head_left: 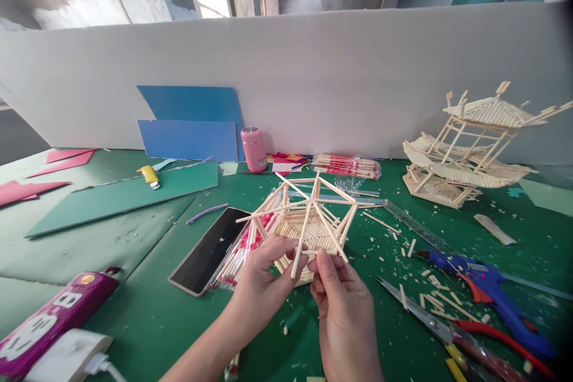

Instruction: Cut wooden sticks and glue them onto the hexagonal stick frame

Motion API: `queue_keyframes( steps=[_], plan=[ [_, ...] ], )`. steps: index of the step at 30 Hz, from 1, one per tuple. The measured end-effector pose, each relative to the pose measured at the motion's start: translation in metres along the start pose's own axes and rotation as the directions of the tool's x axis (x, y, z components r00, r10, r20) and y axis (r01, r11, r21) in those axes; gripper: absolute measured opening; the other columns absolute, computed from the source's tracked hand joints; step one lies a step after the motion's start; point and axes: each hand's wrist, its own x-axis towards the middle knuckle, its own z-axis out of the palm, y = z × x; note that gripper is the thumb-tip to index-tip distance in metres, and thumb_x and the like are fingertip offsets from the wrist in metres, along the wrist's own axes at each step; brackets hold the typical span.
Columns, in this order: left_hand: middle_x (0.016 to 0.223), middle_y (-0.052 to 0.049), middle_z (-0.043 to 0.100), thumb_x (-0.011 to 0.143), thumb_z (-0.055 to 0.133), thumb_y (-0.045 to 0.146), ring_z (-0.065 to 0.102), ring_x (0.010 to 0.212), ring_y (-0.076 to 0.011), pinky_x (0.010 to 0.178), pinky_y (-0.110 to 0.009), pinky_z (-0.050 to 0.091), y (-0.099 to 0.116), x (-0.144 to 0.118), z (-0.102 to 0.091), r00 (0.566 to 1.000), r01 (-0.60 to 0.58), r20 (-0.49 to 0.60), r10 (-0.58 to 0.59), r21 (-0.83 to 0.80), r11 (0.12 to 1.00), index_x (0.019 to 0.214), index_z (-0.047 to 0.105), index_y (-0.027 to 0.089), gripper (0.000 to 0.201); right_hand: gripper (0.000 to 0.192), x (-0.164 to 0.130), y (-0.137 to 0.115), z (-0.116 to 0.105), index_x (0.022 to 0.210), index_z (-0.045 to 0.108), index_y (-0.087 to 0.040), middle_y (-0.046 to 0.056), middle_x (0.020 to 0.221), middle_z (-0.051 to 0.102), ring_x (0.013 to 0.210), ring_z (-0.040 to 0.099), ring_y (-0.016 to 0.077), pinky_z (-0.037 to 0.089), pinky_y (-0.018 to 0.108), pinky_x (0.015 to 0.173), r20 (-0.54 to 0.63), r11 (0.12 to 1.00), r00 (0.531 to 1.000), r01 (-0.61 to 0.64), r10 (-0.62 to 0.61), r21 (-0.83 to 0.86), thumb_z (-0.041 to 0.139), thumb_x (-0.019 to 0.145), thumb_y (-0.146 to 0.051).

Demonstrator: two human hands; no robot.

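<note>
In front of me stands a small pavilion-like frame (310, 206) of thin wooden sticks, with sticks radiating from a top centre over a slatted base. My left hand (264, 280) is closed on its front, thumb and fingers around a roof stick near its lower end. A short wooden stick (308, 252) lies across the front edge, its right end pinched between thumb and forefinger of my right hand (340, 304). Both hands partly hide the front of the base. Behind the frame's left side lies a plastic pack of red-tipped sticks (250, 239).
A phone (210, 250) and a purple power strip (58, 316) lie left. Right are scissors (421, 310), a blue glue gun (487, 280), stick scraps, and a larger stick pagoda (474, 149). A pink jar (253, 149) and blue boards (188, 139) stand by the white partition (313, 71).
</note>
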Motion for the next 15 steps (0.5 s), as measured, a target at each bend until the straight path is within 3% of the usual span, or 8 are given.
queue_keyframes(
  steps=[7, 11, 13, 15],
  plan=[
    [0.076, -0.004, 0.063, 0.08, 0.058, 0.02, 0.058, 0.073, -0.018, 0.069, -0.029, 0.047, -0.002, 0.002, 0.003, 0.999, 0.037, -0.022, -0.036, 0.015, 0.999, 0.085, 0.064, 0.017, 0.009, 0.026, 0.001, 0.001, -0.001, 0.063, 0.066, -0.017, -0.004, 0.055, 0.059, 0.045, 0.038, 0.004, 0.033, 0.017, 0.045, 0.007, 1.0, 1.0, -0.013, 0.013, 0.011, 0.079, 0.056, -0.039],
    [0.097, -0.007, 0.063, 0.074, 0.065, 0.023, 0.057, 0.081, -0.0188, 0.072, -0.03, 0.047, -0.001, -0.013, 0.004, 0.971, 0.106, -0.219, -0.098, 0.025, 0.994, 0.101, 0.062, 0.021, 0.027, 0.027, -0.002, 0.003, -0.006, 0.06, 0.064, -0.017, -0.003, 0.055, 0.059, 0.044, 0.036, 0.0035, 0.03, 0.017, 0.043, 0.043, 0.999, 0.999, -0.032, 0.032, 0.003, 0.077, 0.059, -0.041],
    [0.094, -0.006, 0.062, 0.074, 0.065, 0.025, 0.056, 0.076, -0.0177, 0.066, -0.028, 0.047, 0.005, -0.029, 0.005, 0.943, 0.176, -0.285, -0.172, -0.012, 0.984, 0.093, 0.065, 0.022, 0.019, 0.029, -0.007, 0.004, -0.01, 0.058, 0.063, -0.017, -0.004, 0.051, 0.055, 0.041, 0.035, 0.0033, 0.027, 0.017, 0.041, 0.048, 0.999, 0.999, -0.023, 0.025, -0.037, 0.075, 0.06, -0.044],
    [0.076, -0.003, 0.061, 0.077, 0.063, 0.028, 0.056, 0.067, -0.0163, 0.06, -0.026, 0.046, 0.014, -0.046, 0.01, 0.951, 0.248, -0.159, -0.267, -0.131, 0.96, 0.077, 0.067, 0.022, 0.007, 0.029, -0.016, 0.004, -0.016, 0.058, 0.065, -0.019, -0.004, 0.048, 0.053, 0.042, 0.037, 0.0049, 0.028, 0.019, 0.042, 0.002, 0.992, 0.998, 0.069, -0.069, -0.107, 0.074, 0.061, -0.046]
  ],
)
